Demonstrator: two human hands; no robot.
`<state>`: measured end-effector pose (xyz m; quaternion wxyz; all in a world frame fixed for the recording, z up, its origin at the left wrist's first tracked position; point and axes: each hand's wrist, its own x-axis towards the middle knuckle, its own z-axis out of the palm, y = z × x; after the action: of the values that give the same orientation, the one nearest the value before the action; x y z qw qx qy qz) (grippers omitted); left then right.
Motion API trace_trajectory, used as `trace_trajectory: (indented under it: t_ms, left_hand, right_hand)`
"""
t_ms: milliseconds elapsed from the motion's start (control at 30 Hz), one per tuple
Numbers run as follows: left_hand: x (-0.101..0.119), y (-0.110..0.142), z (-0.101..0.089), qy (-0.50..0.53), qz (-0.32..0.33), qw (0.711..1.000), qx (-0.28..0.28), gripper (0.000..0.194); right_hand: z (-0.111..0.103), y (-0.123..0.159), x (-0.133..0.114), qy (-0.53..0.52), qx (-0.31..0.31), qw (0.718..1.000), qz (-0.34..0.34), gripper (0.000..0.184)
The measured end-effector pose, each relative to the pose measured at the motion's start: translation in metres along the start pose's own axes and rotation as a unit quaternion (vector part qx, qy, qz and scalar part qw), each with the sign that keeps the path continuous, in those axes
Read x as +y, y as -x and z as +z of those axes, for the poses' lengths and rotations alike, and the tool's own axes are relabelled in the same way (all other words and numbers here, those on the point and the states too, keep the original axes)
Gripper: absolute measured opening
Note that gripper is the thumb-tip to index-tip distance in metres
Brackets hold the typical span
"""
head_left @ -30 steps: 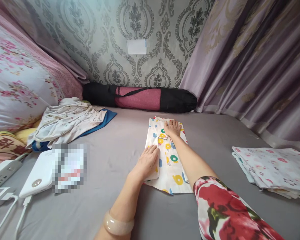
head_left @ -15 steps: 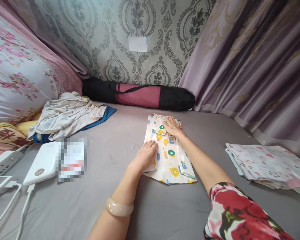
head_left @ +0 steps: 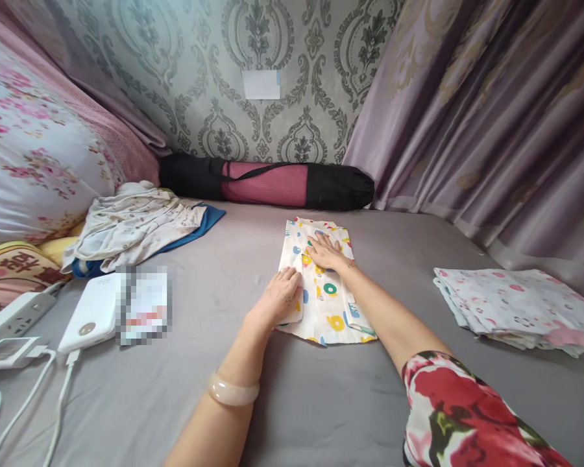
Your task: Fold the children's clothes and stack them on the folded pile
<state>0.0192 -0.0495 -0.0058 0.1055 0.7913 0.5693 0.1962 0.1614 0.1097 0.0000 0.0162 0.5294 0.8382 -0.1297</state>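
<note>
A white cloth garment [head_left: 328, 318] printed with yellow, green and blue figures lies flat on the grey sheet, its sides folded inward. My left hand [head_left: 281, 295] rests palm down on its left folded side, fingers stretched out and pointing away from me. Further up, my right hand [head_left: 325, 251] lies flat across the upper middle, with its fingers spread. Both hands press on the fabric and neither grips it. The part of the cloth under my palms is hidden.
Folded pink-and-white cloths [head_left: 516, 305] lie at the right. A black and pink mat bag [head_left: 267, 185] runs along the wall. Left are a crumpled cloth pile [head_left: 136, 224], a white power bank [head_left: 95, 311], cables and a power strip [head_left: 17, 314].
My right hand has slid a little to the left and toward me over the garment. My left hand stays on the left fold. The camera view has shifted slightly.
</note>
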Motion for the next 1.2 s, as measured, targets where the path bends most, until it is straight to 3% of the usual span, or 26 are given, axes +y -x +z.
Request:
trace_trajectory:
  t_ms: [200, 367, 533, 733, 900, 1033, 1200]
  left_hand:
    - [0.0, 0.0, -0.005, 0.014, 0.019, 1.0, 0.008, 0.023]
    - [-0.004, 0.001, -0.004, 0.031, 0.01, 0.999, 0.01, 0.026]
    - [-0.008, 0.002, -0.003, 0.026, 0.017, 1.0, 0.004, 0.026]
    - [-0.01, 0.002, 0.001, -0.003, 0.005, 1.0, 0.004, 0.024]
    - [-0.01, 0.002, 0.003, -0.017, -0.005, 1.0, -0.002, 0.025]
    - [-0.011, 0.002, 0.004, -0.017, -0.002, 1.0, -0.006, 0.026]
    - [-0.013, 0.002, 0.006, -0.031, 0.003, 1.0, -0.005, 0.027]
  right_hand:
    - [0.01, 0.017, -0.031, 0.019, 0.043, 0.993, -0.112, 0.057]
    - [0.021, 0.019, -0.038, 0.004, 0.022, 0.993, -0.119, 0.057]
    - [0.009, 0.021, -0.028, -0.048, -0.01, 0.99, -0.134, 0.058]
    - [-0.002, 0.033, 0.012, -0.033, 0.084, 0.995, -0.038, 0.062]
    - [0.009, 0.039, 0.045, 0.017, 0.09, 0.995, 0.048, 0.069]
    - [0.019, 0.039, 0.049, 0.025, 0.066, 0.995, 0.063, 0.071]
    - [0.016, 0.041, 0.048, 0.006, 0.081, 0.995, 0.057, 0.07]
